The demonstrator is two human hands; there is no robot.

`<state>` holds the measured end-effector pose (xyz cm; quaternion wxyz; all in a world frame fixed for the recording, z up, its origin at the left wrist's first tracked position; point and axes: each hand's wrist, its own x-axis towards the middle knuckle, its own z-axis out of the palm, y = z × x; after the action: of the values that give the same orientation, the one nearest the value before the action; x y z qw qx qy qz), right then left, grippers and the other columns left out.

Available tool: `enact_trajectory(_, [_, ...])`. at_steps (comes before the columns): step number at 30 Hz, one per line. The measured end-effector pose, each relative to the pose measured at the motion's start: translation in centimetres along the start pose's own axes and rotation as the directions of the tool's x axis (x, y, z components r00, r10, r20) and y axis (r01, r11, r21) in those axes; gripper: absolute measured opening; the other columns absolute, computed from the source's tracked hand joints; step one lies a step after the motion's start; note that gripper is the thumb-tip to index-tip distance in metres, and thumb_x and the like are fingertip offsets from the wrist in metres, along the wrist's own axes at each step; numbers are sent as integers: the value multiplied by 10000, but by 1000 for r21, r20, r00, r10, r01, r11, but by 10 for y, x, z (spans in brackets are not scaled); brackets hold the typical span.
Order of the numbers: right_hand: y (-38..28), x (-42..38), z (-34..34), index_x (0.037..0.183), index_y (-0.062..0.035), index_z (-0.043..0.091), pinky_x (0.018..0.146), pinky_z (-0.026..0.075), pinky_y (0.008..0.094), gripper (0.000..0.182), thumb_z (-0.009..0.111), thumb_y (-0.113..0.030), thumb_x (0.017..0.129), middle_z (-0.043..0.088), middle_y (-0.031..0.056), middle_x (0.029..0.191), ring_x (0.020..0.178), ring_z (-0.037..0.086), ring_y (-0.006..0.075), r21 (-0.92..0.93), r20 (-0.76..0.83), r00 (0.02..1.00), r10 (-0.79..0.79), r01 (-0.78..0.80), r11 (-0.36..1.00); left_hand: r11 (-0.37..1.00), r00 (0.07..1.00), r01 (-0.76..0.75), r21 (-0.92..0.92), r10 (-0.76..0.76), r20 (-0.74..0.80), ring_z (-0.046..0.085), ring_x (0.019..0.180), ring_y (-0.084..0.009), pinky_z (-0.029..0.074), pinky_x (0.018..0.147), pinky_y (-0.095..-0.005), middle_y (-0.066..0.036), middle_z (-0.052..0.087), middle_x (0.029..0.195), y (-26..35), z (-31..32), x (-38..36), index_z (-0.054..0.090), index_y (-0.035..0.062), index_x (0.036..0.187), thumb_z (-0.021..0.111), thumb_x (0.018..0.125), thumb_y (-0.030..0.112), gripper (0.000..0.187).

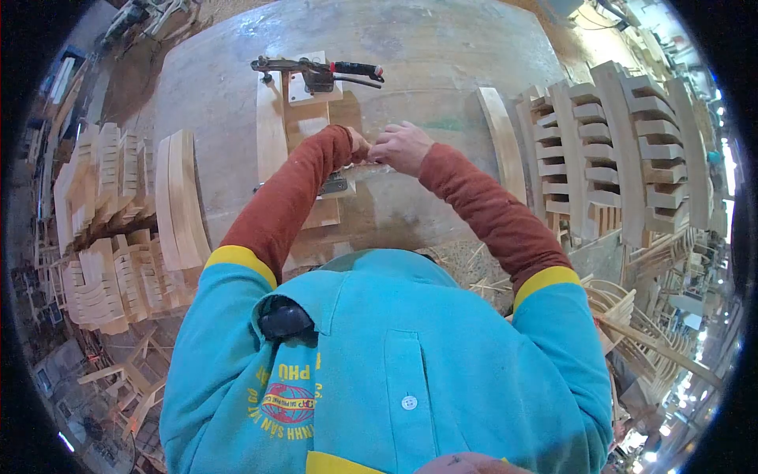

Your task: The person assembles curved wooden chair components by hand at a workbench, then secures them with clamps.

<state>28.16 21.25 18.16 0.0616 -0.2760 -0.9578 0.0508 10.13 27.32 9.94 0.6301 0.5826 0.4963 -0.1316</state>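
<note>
My left hand (pixel 360 145) is closed close above the jig, its fingers partly hidden by the brown-red sleeve. Beside it, my right hand (pixel 401 148) has bent fingers pinched together at the left fingertips. Whatever lies between them is too small or hidden to make out. Just below the hands shows the metal of a lower toggle clamp (pixel 335 187), mostly covered by my left arm. At the jig's far end is another toggle clamp (pixel 320 77) with a black handle. A pale wooden strip (pixel 271 118) lies lengthwise along the wooden jig (pixel 306 118).
Curved wooden pieces (pixel 181 197) lie at the table's left edge, and a single curved piece (pixel 503 142) on the right. Tall stacks of cut wood (pixel 616 142) stand at the right, more stacks (pixel 106 182) at the left. The worktable (pixel 426 71) has a worn surface.
</note>
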Motion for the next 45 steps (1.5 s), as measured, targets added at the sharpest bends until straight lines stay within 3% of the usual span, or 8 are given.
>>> enact_trajectory(4, [6, 3, 1, 838, -210, 618, 706, 430, 346, 81, 568, -176, 784, 554, -19, 779, 839, 539, 195, 58, 26, 999, -29, 27, 998, 856, 995, -98, 508, 81, 54, 438, 572, -153, 339, 545, -316, -6, 529, 632, 7, -6, 3, 617, 120, 689, 600, 721, 376, 259])
enact_trajectory(10, [2, -21, 9, 850, -151, 643, 700, 464, 346, 86, 607, -136, 773, 633, 45, 808, 788, 595, 233, 594, 1, 970, 244, -197, 780, 951, 991, -132, -281, 137, -2, 464, 533, -98, 355, 466, -263, 27, 582, 653, 2, 0, -18, 655, 97, 777, 666, 775, 280, 183])
enact_trajectory(14, [-14, -31, 18, 837, -123, 643, 658, 482, 346, 76, 620, -121, 764, 647, 64, 805, 735, 617, 245, 700, -59, 921, 384, -236, 674, 925, 983, -170, -340, 135, -124, 495, 573, -98, 395, 523, -245, 0, 622, 727, 6, 0, -24, 653, 88, 843, 643, 804, 288, 204])
enact_trajectory(19, [-10, -36, 33, 831, -141, 646, 686, 475, 329, 74, 633, -126, 760, 655, 20, 838, 766, 614, 212, 556, -148, 939, 311, -181, 811, 978, 982, 67, -196, -30, 189, 526, 650, -116, 420, 595, -245, -14, 636, 826, 19, -9, -31, 649, 80, 877, 645, 798, 305, 239])
enact_trajectory(22, [-10, -35, 31, 833, -157, 647, 706, 462, 319, 78, 632, -128, 762, 658, -5, 858, 783, 607, 184, 505, -202, 939, 280, -145, 851, 986, 987, 113, -119, -98, 127, 525, 677, -136, 417, 598, -273, -21, 626, 851, 19, -5, -24, 650, 74, 903, 658, 763, 403, 357])
enact_trajectory(28, [-8, -32, 27, 807, -164, 637, 683, 456, 325, 65, 632, -140, 748, 652, 8, 855, 782, 599, 199, 442, -263, 944, 201, -68, 895, 994, 982, -93, 63, 81, 172, 541, 723, -168, 425, 612, -302, -39, 628, 847, 18, -7, -19, 659, 85, 938, 674, 718, 448, 425])
enact_trajectory(37, [-16, -37, 13, 837, -139, 632, 699, 448, 329, 123, 632, -77, 730, 633, 14, 846, 795, 573, 204, 408, -291, 925, 243, -109, 907, 985, 983, -158, -74, 150, -103, 386, 454, -78, 305, 408, -241, 26, 502, 584, 18, -1, -20, 615, 79, 737, 654, 779, 377, 304])
enact_trajectory(45, [-28, -33, 14, 823, -91, 606, 700, 441, 341, 100, 604, -41, 736, 609, 47, 787, 763, 556, 237, 452, -251, 875, 414, -272, 850, 976, 945, -203, 80, 216, -245, 571, 594, -134, 463, 574, -299, -35, 611, 669, -4, 7, -3, 647, 70, 811, 613, 797, 403, 336])
